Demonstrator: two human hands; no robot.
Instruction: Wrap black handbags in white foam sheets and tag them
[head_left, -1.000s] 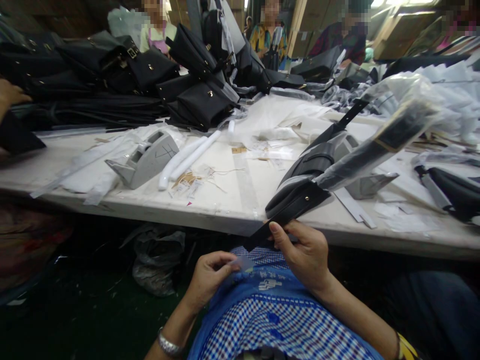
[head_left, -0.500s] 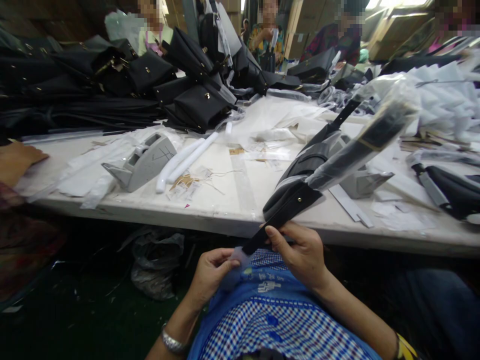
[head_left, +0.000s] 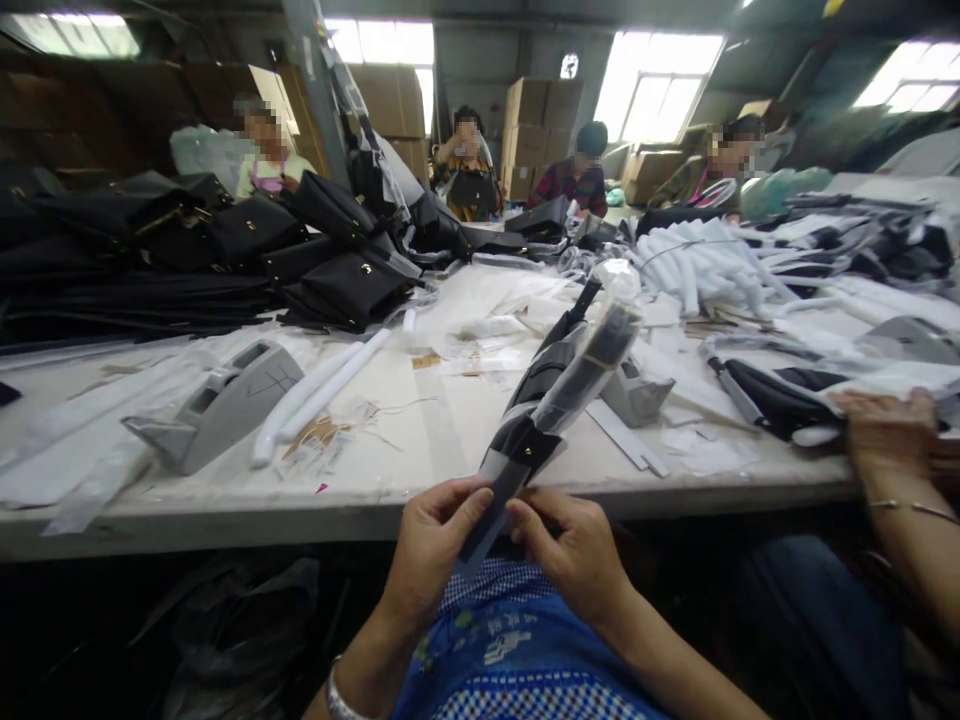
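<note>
A black bag strap (head_left: 496,492) slopes from the table edge down toward my lap, with a clear plastic sleeve over its lower part. My left hand (head_left: 435,545) pinches the strap and sleeve from the left, thumb on top. My right hand (head_left: 581,550) is closed on the strap's right edge, its fingertips partly hidden behind. The strap joins a black bag (head_left: 551,370) lying on the table's near edge, and beside it runs a plastic-wrapped handle (head_left: 581,375). Grey tape dispensers (head_left: 225,400) stand left and right of the bag.
White foam rods (head_left: 330,385) and paper tags lie on the white table (head_left: 390,440). Black bags (head_left: 341,285) are piled at the back left. A co-worker's hand (head_left: 889,425) rests by another black bag at right. Several people sit across the table.
My left hand has moved up the strap, and the clear sleeve now covers more of it. My view has tilted up and turned right; a co-worker's hand has appeared at right.
</note>
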